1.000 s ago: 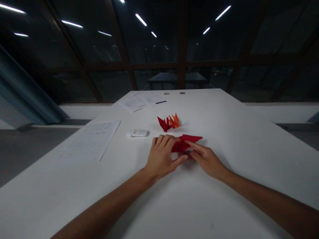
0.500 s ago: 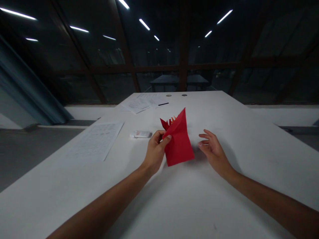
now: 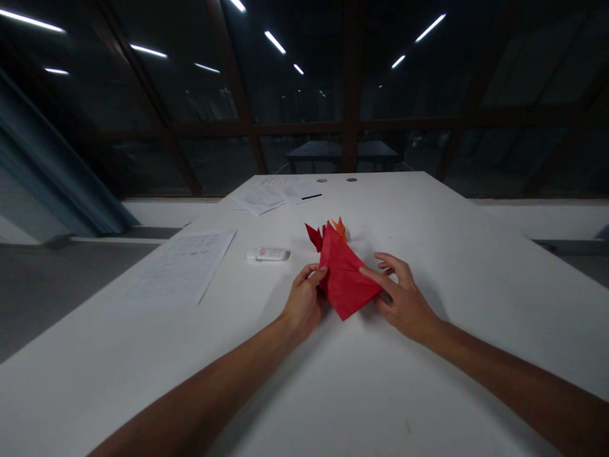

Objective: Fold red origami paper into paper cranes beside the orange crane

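A sheet of red paper (image 3: 346, 274), creased and turned with one corner up, is held above the white table. My left hand (image 3: 306, 298) is closed on its left corner, thumb in front and fingers behind. At the right corner my right hand (image 3: 402, 293) has its thumb over the front of the paper, with some fingers beneath it and the index finger curved free above. Just behind the paper stand a red folded-paper figure (image 3: 314, 237) and an orange folded-paper figure (image 3: 340, 228), both partly hidden by the sheet.
A white remote-like object (image 3: 268, 254) lies left of the paper. Printed sheets (image 3: 185, 266) rest on the table's left side, and more papers (image 3: 266, 195) lie farther back with a black pen-like stick (image 3: 311, 197). Two small round discs (image 3: 351, 180) sit near the far edge.
The red paper has turned and tilted flatter, showing more of the orange figure. My right hand has moved left and taken hold of the paper's right corner.
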